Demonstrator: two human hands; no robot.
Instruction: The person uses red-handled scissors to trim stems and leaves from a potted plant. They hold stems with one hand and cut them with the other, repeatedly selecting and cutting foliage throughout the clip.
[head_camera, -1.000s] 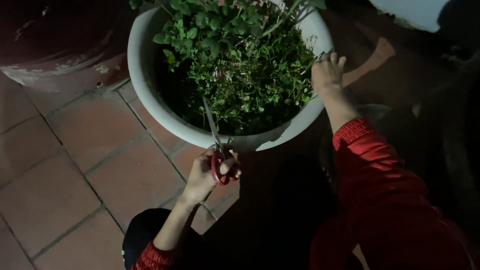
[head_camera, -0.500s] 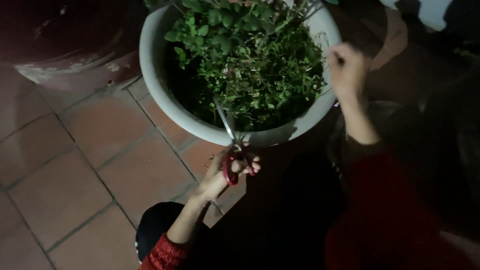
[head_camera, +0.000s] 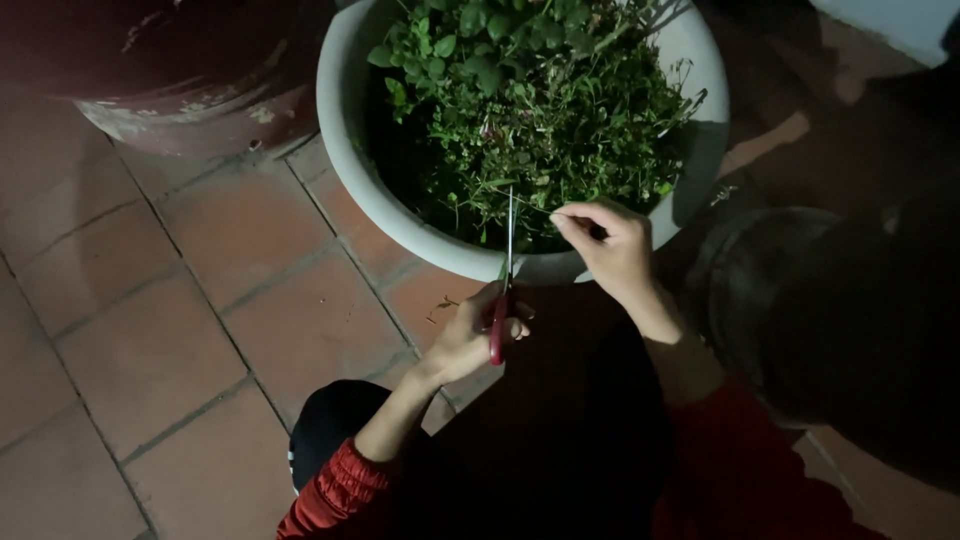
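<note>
A large pale round planter (head_camera: 352, 150) holds a dense tangle of small green leafy plants (head_camera: 530, 110). My left hand (head_camera: 470, 335) grips red-handled scissors (head_camera: 500, 300) just outside the planter's near rim, blades pointing up into the plants. My right hand (head_camera: 610, 245) is over the near rim, fingers pinched on a thin plant stem close to the blade tips. Both arms wear red sleeves.
The floor is reddish square tiles (head_camera: 150, 350). A dark red pot with a chipped base (head_camera: 190, 90) stands at the upper left. A dark round container (head_camera: 800, 290) sits at the right, beside the planter. My dark-clothed knee (head_camera: 335, 425) is below.
My right hand has come from the planter's far right rim to the near rim beside the scissors. The view has shifted, so the planter sits further right and higher.
</note>
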